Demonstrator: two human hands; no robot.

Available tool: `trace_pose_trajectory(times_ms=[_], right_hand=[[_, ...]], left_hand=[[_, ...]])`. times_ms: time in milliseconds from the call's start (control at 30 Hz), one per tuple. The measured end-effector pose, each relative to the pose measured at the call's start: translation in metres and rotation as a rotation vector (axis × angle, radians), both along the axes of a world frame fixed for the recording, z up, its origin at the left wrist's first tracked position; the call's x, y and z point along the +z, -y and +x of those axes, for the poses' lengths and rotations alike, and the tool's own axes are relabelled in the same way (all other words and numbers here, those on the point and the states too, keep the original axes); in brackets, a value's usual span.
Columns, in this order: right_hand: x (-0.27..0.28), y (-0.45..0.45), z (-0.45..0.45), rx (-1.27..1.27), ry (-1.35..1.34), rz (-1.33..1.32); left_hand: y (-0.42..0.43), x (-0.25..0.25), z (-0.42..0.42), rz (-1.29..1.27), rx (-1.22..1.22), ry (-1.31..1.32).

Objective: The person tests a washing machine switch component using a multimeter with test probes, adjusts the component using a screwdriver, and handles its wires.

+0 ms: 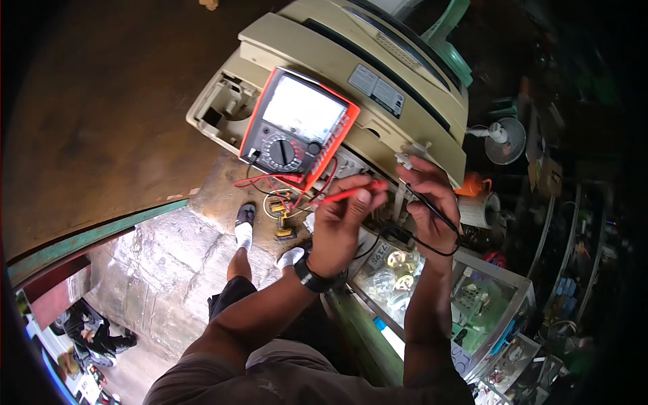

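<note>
An analog multimeter (297, 128) with an orange-red case rests tilted on a beige appliance (405, 128). Its dial face is washed out by glare. My left hand (347, 216), with a dark band at the wrist, pinches a red test probe (337, 196). To its right, my right hand (435, 209) holds a black test probe (432, 206), whose lead loops below the palm. A small white connector (403, 160) is at my right fingertips; whether they touch it is unclear. Red and black leads run from the meter's lower edge.
A yellow and black power drill (283, 226) lies on the ground near my feet. Glass display cases (496, 297) with parts stand at the lower right. A fan (505, 140) and an orange object (474, 185) are at the right. Another person sits at the lower left.
</note>
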State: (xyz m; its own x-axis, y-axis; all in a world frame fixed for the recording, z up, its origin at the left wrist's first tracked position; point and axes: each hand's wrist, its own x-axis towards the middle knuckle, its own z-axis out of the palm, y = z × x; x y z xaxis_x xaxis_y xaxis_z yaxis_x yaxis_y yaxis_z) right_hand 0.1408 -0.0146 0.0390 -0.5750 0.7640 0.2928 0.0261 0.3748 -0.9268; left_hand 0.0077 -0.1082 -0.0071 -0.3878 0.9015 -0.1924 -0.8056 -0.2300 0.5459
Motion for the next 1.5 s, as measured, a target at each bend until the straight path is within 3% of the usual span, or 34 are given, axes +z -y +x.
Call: trace_pose_trajectory(times_ms=[100, 333, 833, 1500], right_hand=[[-0.003, -0.004, 0.005, 0.027, -0.085, -0.058], [-0.008, -0.006, 0.007, 0.033, -0.106, -0.054], [0.001, -0.008, 0.001, 0.03, -0.02, -0.011], [0.0, -0.009, -0.001, -0.155, 0.164, 0.145]], left_hand=[[-0.009, -0.011, 0.001, -0.037, -0.003, 0.086], [-0.033, -0.019, 0.008, 0.134, 0.053, 0.091], [-0.037, -0.027, 0.014, 0.231, 0.051, 0.184], [-0.04, -0.026, 0.021, 0.206, 0.076, 0.204]])
